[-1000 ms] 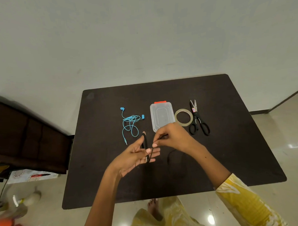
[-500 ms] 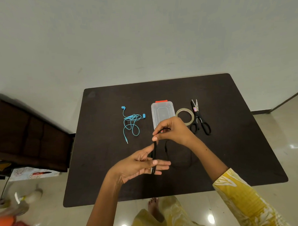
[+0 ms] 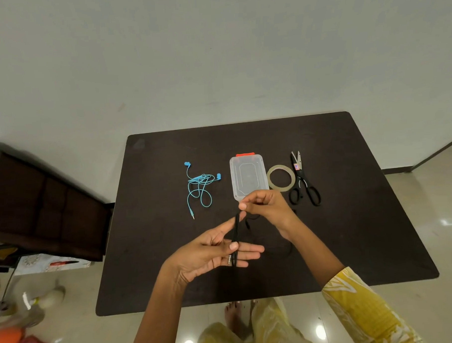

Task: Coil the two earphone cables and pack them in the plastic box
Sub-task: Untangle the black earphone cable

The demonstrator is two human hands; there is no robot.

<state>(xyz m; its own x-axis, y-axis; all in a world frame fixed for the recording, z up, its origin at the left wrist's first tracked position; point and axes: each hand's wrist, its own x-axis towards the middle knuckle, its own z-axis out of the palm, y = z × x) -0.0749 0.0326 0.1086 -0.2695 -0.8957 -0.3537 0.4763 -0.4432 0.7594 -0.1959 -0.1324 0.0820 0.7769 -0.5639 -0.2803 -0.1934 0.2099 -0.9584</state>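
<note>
Black cable: the black earphone cable [image 3: 235, 238] is lying wound across my left hand [image 3: 213, 252], my thumb pressing it onto the outstretched fingers.
Right hand: my right hand [image 3: 266, 208] is pinching the cable's free end just above the left.
Blue cable: the blue earphone cable [image 3: 199, 188] is lying loose, left of the plastic box [image 3: 248, 176].
Surface: I am working over a dark table [image 3: 351, 217]; tape roll [image 3: 281, 177] and scissors [image 3: 303, 179] beside the box.
Axis: the black loops are running lengthwise away from me, plug end nearest me.

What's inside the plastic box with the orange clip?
The plastic box has its clear lid on, and nothing shows through it. Its near end is covered by the right hand, so that part cannot be seen.
</note>
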